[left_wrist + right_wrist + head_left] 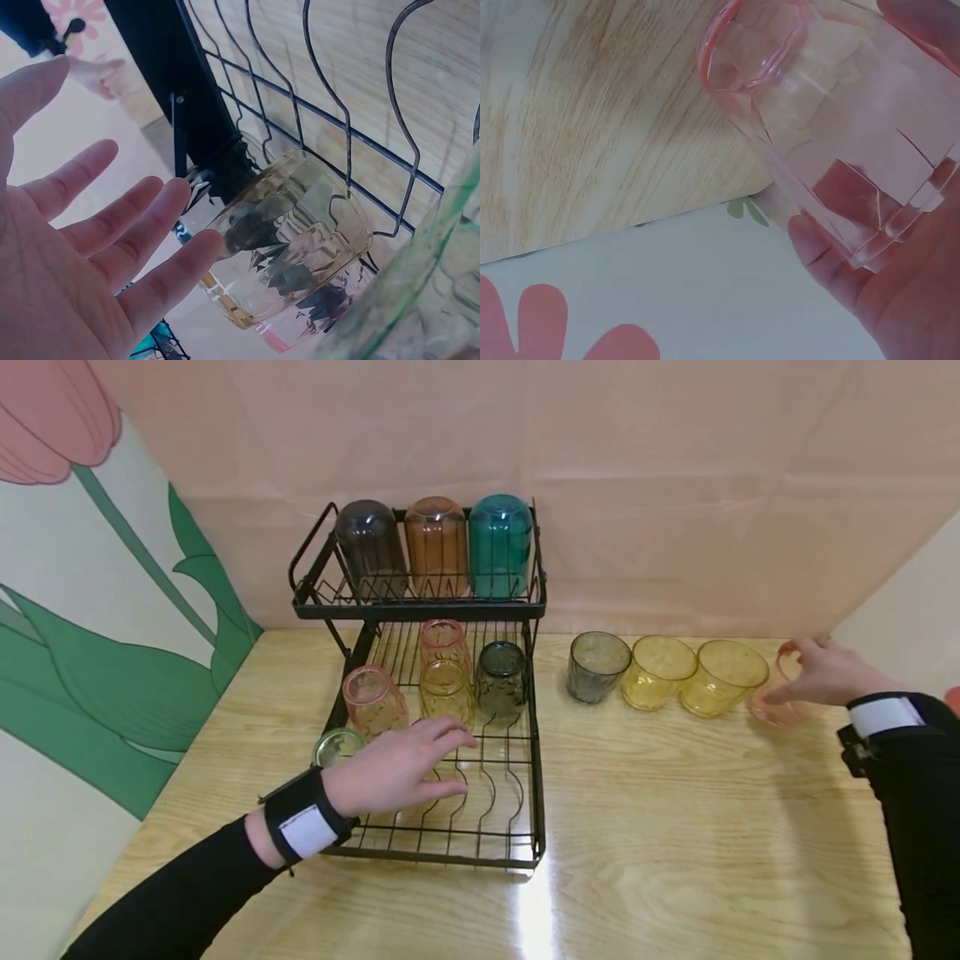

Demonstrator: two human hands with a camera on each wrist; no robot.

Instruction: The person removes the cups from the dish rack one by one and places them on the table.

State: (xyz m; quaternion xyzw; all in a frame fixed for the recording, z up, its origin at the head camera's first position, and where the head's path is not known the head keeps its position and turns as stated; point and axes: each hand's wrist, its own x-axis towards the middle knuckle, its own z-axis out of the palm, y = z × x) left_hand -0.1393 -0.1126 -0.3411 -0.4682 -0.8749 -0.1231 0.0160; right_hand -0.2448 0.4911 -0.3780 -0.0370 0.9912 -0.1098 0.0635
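Note:
At the right end of the row, my right hand [832,672] grips a clear pink glass [776,708]. In the right wrist view the fingers and thumb wrap round one end of the pink glass [855,127]. My left hand [401,764], its fingers spread and holding nothing, hovers over the lower tier of the black wire rack [480,864]. Just beyond it are an upturned yellow glass [447,685], a pink glass [371,697] and a pale green glass [337,746], partly hidden by the hand. In the left wrist view the yellow glass [300,232] lies past the fingertips.
On the wooden table [675,843], right of the rack, stand a grey glass [596,668] and two yellow glasses [660,672]. A dark glass [501,681] and another pink one [442,639] sit in the lower tier. The upper tier bears grey, amber [437,543] and teal [500,543] glasses.

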